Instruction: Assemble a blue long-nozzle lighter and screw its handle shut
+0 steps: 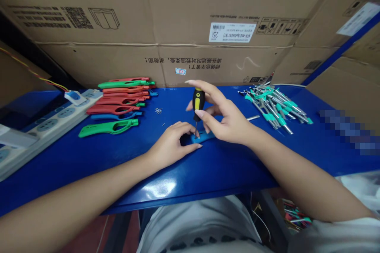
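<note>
Screwdriver [198, 104] upright in right hand [225, 120], left hand [172, 144] pinning blue part [204, 137].

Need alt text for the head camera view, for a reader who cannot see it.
On a blue table, the right hand holds a black-and-yellow screwdriver upright, tip down on a blue plastic piece that the left hand steadies. Red, green and blue plastic handles are stacked left; metal parts with teal sleeves lie right.

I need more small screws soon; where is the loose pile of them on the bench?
The small screws lie on the blue bench, just right of the stacked plastic handles and left of the screwdriver.
</note>
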Motion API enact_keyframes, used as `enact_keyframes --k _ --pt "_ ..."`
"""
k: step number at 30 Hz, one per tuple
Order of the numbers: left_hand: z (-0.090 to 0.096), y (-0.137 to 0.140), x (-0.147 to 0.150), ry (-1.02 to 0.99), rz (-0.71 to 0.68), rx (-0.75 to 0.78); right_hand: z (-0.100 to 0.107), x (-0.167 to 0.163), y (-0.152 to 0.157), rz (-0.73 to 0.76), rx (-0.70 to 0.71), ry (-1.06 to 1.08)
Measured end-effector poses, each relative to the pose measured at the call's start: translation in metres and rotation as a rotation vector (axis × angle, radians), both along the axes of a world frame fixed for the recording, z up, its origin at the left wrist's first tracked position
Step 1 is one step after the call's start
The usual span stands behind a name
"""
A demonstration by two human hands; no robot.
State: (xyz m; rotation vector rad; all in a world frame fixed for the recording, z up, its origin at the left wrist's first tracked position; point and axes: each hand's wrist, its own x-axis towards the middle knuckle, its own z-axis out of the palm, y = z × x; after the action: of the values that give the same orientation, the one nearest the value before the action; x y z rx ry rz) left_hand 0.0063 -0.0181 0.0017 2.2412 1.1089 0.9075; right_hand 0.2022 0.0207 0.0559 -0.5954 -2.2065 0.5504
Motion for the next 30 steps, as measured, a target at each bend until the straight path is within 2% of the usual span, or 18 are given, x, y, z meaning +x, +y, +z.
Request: enact_keyframes --k 3,5,7,11,15,17,21,22,24,27,28,30 --pt "-0.001 0.001 0.000 -0.007 -0.007 0.004 0.001 0.003 0.003 -0.144 0.183 -0.047" --pt "-0.001 0.001 0.000 -0.016 -0.015 0.013 0.001 0.005 0.004 -0.186 0.281 -0.079" --pt "-0.001 0.001 0.000 -0.015 -0.021 0.017 0.002 0.004 0.002 -0.139 0.252 -0.085" --pt "0.000 0.001 0.001 0.009 -0.015 0.012 0.000 -0.002 -0.002 -0.061 0.090 -0.025" --pt "0.000 0.001 0.001 0.015 -0.013 0.011 -0.002 0.000 0.001 -0.197 0.257 -0.015" --pt "0.000 0.001 0.001 0.020 -0.020 0.012 0.000 0.002 0.002 -0.179 0.267 -0.039" --pt "0.000 0.001 0.001 0.026 -0.036 0.009 0.006 0.002 0.002 -0.001 0.031 -0.018" --pt "0.000 0.001 0.001 0.026 -0.038 0.007 0.007 0.002 0.002 0.017 0.012 -0.005" --pt "0.000 0.002 0.000 0.028 -0.041 0.010 0.008 0.003 0.003 -0.025 0.078 -0.008" --pt "-0.001 0.002 -0.001 0.036 -0.044 0.018 0.012 0.006 0.002 -0.162 0.275 -0.055" --pt "-0.001 0.002 -0.001 0.040 -0.047 0.018 0.014 0.007 0.001 -0.169 0.297 -0.073" --pt "0.000 0.002 -0.001 0.052 -0.055 0.017 0.019 0.008 -0.002 -0.105 0.240 -0.092"
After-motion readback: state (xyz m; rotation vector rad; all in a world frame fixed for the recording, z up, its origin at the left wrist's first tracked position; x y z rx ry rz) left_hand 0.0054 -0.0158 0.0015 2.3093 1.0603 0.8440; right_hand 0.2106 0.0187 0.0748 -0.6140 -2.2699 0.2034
